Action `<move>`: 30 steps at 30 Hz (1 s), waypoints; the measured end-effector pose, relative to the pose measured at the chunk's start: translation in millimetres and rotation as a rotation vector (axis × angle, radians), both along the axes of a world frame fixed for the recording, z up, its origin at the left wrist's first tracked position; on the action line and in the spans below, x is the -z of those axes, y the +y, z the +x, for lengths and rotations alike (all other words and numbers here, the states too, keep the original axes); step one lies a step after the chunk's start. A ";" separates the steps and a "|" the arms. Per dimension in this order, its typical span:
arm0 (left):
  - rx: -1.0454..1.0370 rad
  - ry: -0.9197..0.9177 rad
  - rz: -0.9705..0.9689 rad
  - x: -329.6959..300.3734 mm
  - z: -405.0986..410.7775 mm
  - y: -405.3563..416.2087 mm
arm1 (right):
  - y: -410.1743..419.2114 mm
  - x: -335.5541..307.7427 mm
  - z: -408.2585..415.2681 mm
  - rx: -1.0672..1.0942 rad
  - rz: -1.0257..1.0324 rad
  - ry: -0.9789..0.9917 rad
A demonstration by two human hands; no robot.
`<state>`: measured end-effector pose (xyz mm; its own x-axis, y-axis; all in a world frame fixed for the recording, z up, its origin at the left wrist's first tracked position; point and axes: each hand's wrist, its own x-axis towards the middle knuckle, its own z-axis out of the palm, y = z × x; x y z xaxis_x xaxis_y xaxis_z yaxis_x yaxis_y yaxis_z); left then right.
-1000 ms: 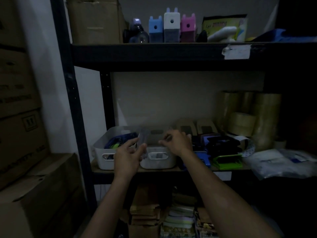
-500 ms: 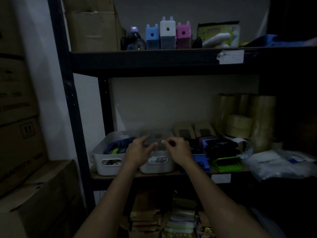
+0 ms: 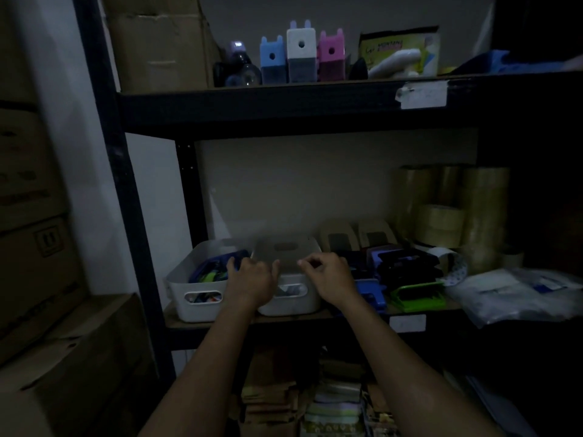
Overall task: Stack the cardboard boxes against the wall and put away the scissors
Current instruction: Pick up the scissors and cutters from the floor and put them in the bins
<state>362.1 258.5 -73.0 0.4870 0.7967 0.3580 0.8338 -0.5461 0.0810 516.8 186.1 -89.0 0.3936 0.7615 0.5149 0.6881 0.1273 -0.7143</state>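
The room is dim. My left hand [image 3: 250, 280] hovers over the gap between two white plastic bins [image 3: 198, 302] on the middle shelf, its fingers spread and dipping toward the left bin's blue and green contents. My right hand [image 3: 329, 277] rests at the front rim of the right-hand bin [image 3: 293, 305] with fingers curled; nothing shows in it. I cannot make out the scissors. Cardboard boxes [image 3: 34, 247] are stacked against the wall on the left, with another box [image 3: 82, 357] lower and nearer.
A black metal shelf frame [image 3: 284, 105] carries a cardboard box [image 3: 157, 42], pastel sharpeners [image 3: 301, 56] and a packet above. Tape rolls [image 3: 441, 222], hole punches [image 3: 410, 294] and plastic bags [image 3: 517, 291] sit to the right of the bins. Paper stacks [image 3: 334, 405] lie below.
My left hand moved right and down over the bins; the pale object it held a second ago is no longer seen in it. The view drifted slightly lower and closer.
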 end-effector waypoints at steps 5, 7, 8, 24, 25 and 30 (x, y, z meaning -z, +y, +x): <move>0.098 -0.341 0.318 23.8 -12.9 -8.5 | -0.6 4.5 -2.2 -0.001 0.023 -0.053; 0.111 -0.526 0.428 43.0 -25.0 -26.1 | -4.5 16.7 -10.5 0.089 0.095 -0.175; 0.103 -0.594 0.463 52.7 -29.8 -35.7 | -10.4 24.6 -16.2 0.161 0.150 -0.230; -0.067 -0.273 -0.387 398.3 -112.6 -136.0 | -135.4 401.2 -90.8 -0.001 -0.693 0.185; -0.078 -0.239 -0.423 411.9 -116.6 -140.1 | -142.4 413.1 -93.1 0.008 -0.742 0.203; -0.080 -0.161 -0.606 509.5 -133.1 -182.4 | -192.7 494.8 -120.0 -0.012 -1.074 0.123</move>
<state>229.0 76.1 -582.5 0.3951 0.9127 -0.1040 0.8217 -0.3006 0.4842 396.8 -6.6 -583.7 0.3868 0.7953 -0.4667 0.6068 -0.6006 -0.5207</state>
